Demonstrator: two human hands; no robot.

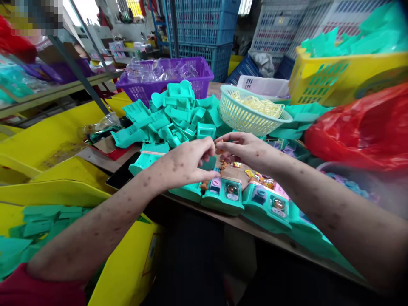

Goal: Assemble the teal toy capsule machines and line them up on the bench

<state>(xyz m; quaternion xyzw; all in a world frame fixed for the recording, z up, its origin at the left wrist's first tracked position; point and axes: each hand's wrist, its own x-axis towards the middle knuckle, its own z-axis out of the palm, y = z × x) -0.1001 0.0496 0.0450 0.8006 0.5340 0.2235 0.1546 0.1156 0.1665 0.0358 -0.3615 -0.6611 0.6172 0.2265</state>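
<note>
My right hand has its thumb and fingers pinched on a small orange-brown piece, too small to name exactly. My left hand is close beside it, fingers curled and thumb held apart, with nothing visible in its grasp. Below the hands stands a row of teal toy machines, one with a pink dial and clear round window, another with a purple dial to its right. Between them and the hands, small brown pieces and colourful bits lie on the tabletop.
Loose teal housings are heaped beyond my hands, before a purple basket of clear plastic parts. A pale green basket holds yellowish strips. On the right are a red plastic bag and a yellow crate; yellow bins stand left.
</note>
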